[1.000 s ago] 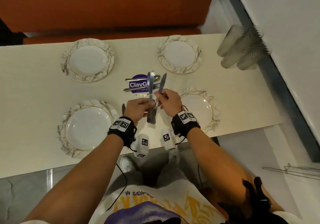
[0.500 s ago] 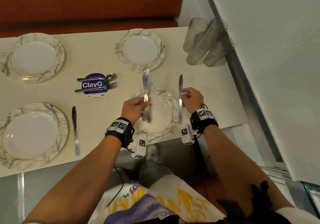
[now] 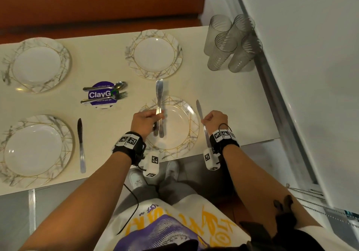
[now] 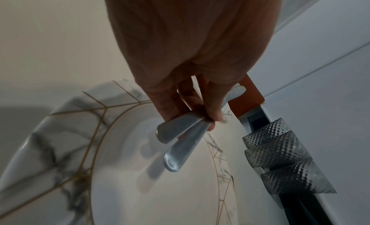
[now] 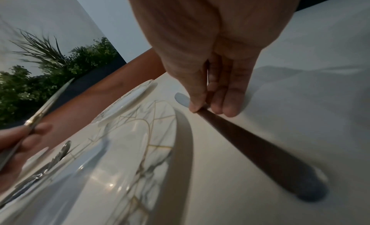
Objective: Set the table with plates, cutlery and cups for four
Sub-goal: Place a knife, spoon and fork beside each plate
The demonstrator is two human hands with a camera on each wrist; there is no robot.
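Observation:
Several marbled plates lie on the cream table (image 3: 108, 126). Above the near right plate (image 3: 191, 126), my left hand (image 3: 149, 117) grips two knives (image 3: 159, 103) by their handles (image 4: 176, 142), blades pointing away. My right hand (image 3: 213, 117) pinches a single knife (image 3: 199, 109) low over the table just right of that plate's rim; its handle (image 5: 260, 150) shows in the right wrist view, where thumb and fingers (image 5: 228, 100) pinch it. Another knife (image 3: 81, 144) lies flat right of the near left plate (image 3: 33, 149). A spoon (image 3: 108, 87) and fork (image 3: 106, 98) rest on a purple coaster (image 3: 101, 95).
Several clear ribbed cups (image 3: 229, 43) stand clustered at the table's far right corner against the white wall (image 3: 310, 56). Two more plates (image 3: 155, 53) (image 3: 37, 64) sit along the far edge. An orange bench (image 3: 97, 4) lies beyond. The table's near edge runs under my wrists.
Both hands moved from the table's centre to the near right plate. The right hand carried one knife away from the left hand's bundle to the plate's right side and lowered it.

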